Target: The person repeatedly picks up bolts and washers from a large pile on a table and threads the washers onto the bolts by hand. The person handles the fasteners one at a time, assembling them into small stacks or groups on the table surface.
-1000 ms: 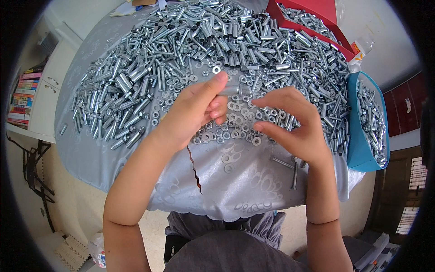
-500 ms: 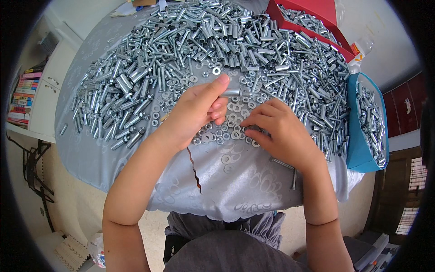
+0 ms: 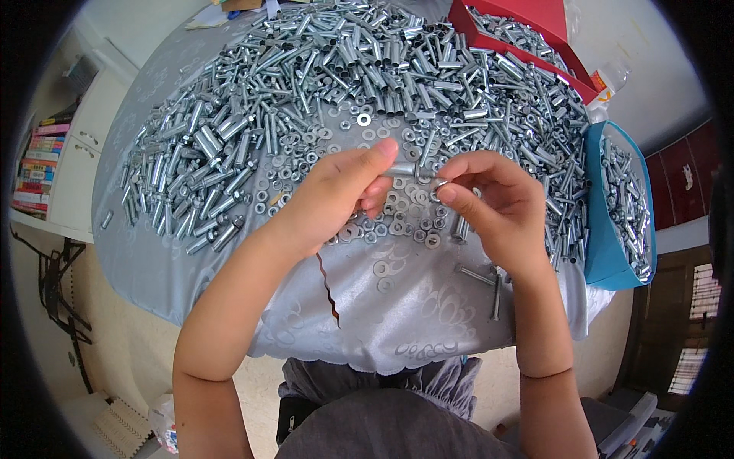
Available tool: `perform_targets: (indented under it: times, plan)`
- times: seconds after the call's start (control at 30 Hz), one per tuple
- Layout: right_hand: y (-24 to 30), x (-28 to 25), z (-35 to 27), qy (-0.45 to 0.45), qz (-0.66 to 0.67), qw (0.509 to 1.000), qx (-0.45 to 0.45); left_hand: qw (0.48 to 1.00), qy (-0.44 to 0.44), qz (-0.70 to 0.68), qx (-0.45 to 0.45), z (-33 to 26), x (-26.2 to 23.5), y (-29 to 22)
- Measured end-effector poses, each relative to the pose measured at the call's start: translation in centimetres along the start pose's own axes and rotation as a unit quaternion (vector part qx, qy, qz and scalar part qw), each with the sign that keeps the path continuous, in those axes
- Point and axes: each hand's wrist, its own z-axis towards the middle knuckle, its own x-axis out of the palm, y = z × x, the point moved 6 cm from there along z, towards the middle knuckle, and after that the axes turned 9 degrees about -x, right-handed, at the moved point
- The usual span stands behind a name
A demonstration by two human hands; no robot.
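Observation:
My left hand (image 3: 336, 187) is closed round a metal sleeve anchor bolt (image 3: 404, 170), thumb on top, its threaded end pointing right. At that end, the thumb and forefinger of my right hand (image 3: 501, 203) pinch a small shiny washer (image 3: 439, 184); whether it is on the thread is too small to tell. Loose flat washers (image 3: 383, 268) and hex nuts (image 3: 370, 225) lie on the tablecloth below and around both hands. Two loose bolts (image 3: 495, 298) rest beside my right forearm.
A large heap of metal sleeves and bolts (image 3: 367, 53) spreads across the table's far side. Finished-looking anchors (image 3: 206, 183) are piled at left. A red box (image 3: 585, 86) and a blue container (image 3: 602, 206), both holding hardware, stand at right. The grey tablecloth (image 3: 359, 321) has a wavy slit.
My right hand has risen from the washers and nuts to the bolt's end, now pinching a washer. My left hand has shifted slightly right and down with the bolt.

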Motion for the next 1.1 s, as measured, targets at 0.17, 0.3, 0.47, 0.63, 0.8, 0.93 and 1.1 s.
perform_targets:
  times: [0.17, 0.3, 0.47, 0.63, 0.8, 0.93, 1.1]
  plan:
    - [-0.5, 0.4, 0.0, -0.006, 0.152, 0.985, 0.079, 1.000, 0.024, -0.008, -0.007, -0.2, 0.4, 0.2]
    - [-1.6, 0.7, -0.2, 0.044, 0.216, 0.964, 0.149, 0.999, 0.035, 0.000, -0.001, -0.3, 0.4, 0.3]
    - [-2.2, 1.1, -0.8, 0.106, 0.299, 0.927, 0.198, 0.996, 0.038, 0.076, -0.005, -0.8, 0.9, -0.2]
    - [-2.4, 1.0, -0.5, 0.056, 0.285, 0.944, 0.156, 0.999, 0.034, 0.003, -0.005, -0.5, 0.8, 0.1]
    - [-1.0, 0.6, -0.2, 0.003, 0.134, 0.989, 0.066, 0.999, 0.028, -0.003, 0.037, -0.1, 0.0, 0.1]
    - [0.3, 0.6, -0.2, 0.015, -0.070, 0.993, -0.092, 0.997, -0.017, 0.037, 0.062, -0.3, 0.2, -0.5]
    - [0.7, 0.7, 0.0, 0.037, -0.176, 0.977, -0.115, 0.990, -0.057, 0.103, 0.076, -0.6, -0.1, -0.1]
